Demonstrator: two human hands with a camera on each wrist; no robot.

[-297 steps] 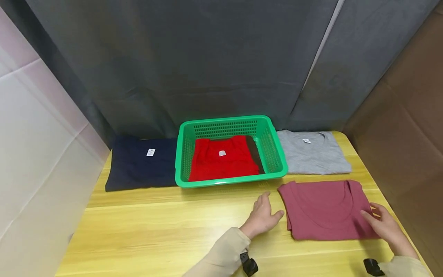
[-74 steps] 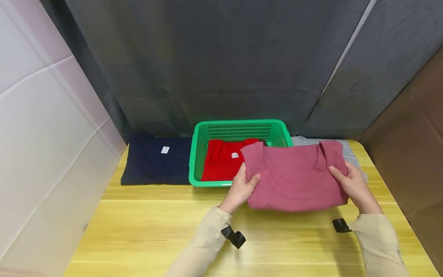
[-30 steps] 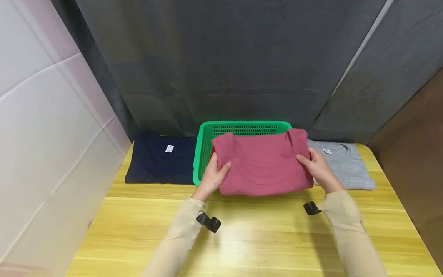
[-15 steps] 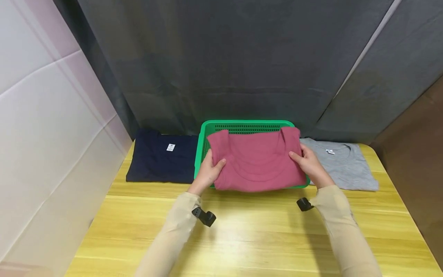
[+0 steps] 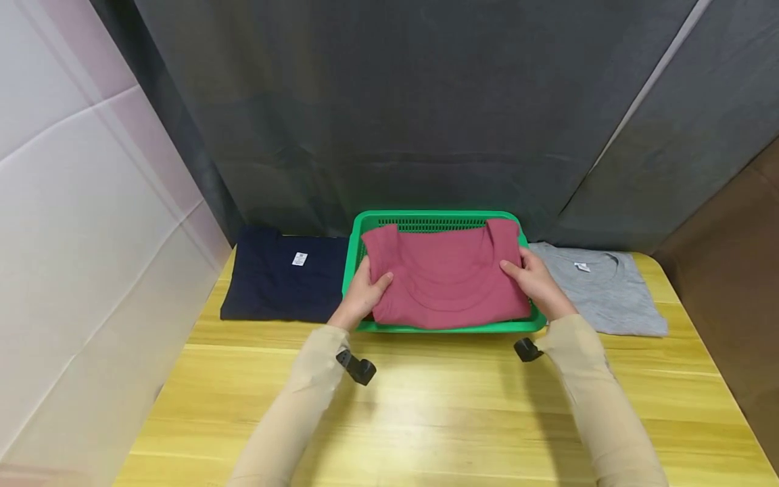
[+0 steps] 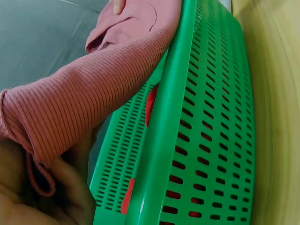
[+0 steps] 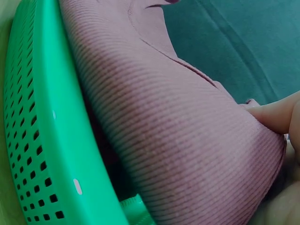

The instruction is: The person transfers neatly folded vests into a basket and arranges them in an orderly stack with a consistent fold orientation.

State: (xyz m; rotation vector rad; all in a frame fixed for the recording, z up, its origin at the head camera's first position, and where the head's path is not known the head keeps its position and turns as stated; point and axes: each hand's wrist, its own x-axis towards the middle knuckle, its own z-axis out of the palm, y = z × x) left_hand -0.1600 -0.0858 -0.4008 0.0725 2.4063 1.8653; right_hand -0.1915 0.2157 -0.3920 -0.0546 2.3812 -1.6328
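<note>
A folded dusty-pink shirt [image 5: 447, 277] spans the opening of the green plastic basket [image 5: 450, 329], its front edge just inside the near rim. My left hand [image 5: 362, 294] grips the shirt's left side, thumb on top and fingers beneath. On the opposite side my right hand [image 5: 538, 281] holds the right edge the same way. In the left wrist view the shirt's ribbed fold [image 6: 93, 89] hangs over the rim, and bits of red cloth [image 6: 127, 197] show inside the basket. The right wrist view has the shirt [image 7: 173, 126] close above the rim [image 7: 61, 103].
A folded navy shirt [image 5: 282, 281] with a white label lies left of the basket. To the right lies a folded grey shirt [image 5: 599, 287]. A dark grey curtain [image 5: 389, 115] stands behind the wooden table [image 5: 426, 412], with a white panel at left and a brown one at right.
Both hands picked the pink shirt up from the table's right side, carried it left over the basket and lowered it toward the opening. It now covers the red shirt in the head view.
</note>
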